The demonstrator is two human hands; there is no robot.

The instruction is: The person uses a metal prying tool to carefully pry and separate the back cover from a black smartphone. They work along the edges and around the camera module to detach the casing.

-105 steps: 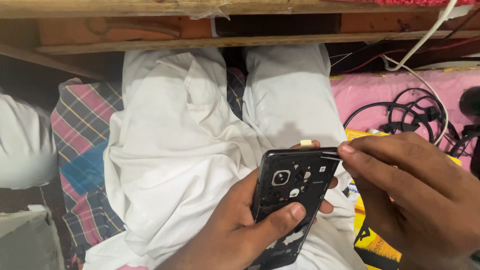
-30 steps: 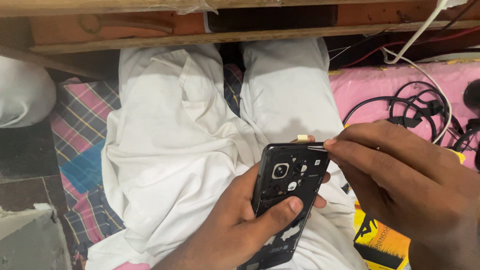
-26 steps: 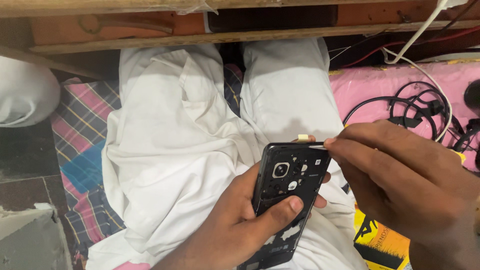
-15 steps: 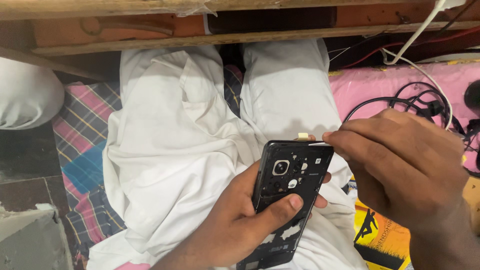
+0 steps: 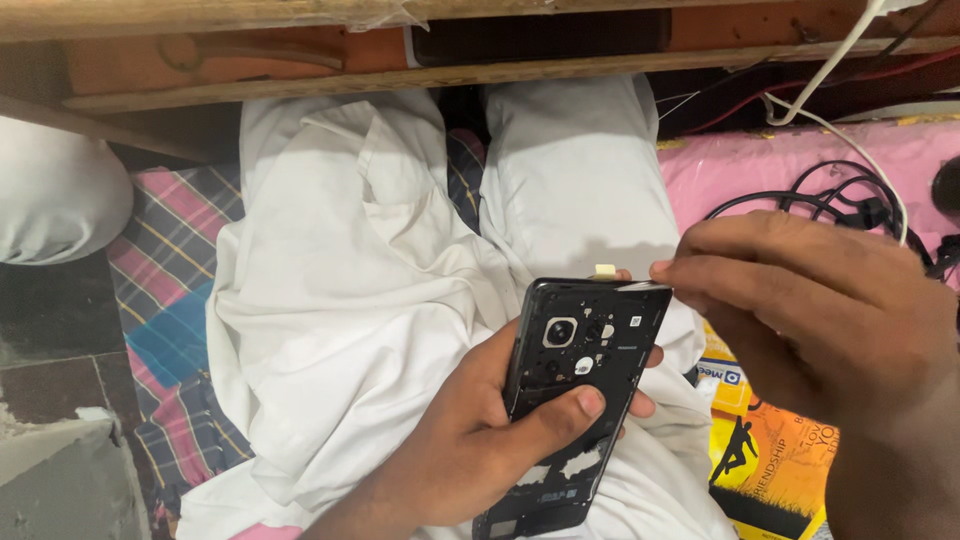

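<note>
Two hands, one phone: from the head view, my left hand (image 5: 480, 440) grips the phone (image 5: 578, 400) from below, thumb across its bare back, fingers curled round the far edge. The back cover is off, so the black inner frame shows, with a round camera lens, small screw holes and pale patches of leftover glue near the bottom. It sits over my lap, above the white cloth (image 5: 340, 300) of my trousers.

My right hand (image 5: 800, 310) is pinched narrow at the phone's top right corner, fingertips touching the edge; whether they hold a thin tool I cannot tell. A small pale tab (image 5: 604, 270) sticks up at the top edge.

To do this well, I judge the left grip should stay firm but off the lens, and the right hand should work gently along the rim, since the frame looks thin and rigid.

Around me: a soft checked blanket, a pink sheet with tangled black cables (image 5: 800, 195), a glossy yellow packet (image 5: 770, 460), and a rough wooden desk (image 5: 400, 60) edge above.
</note>
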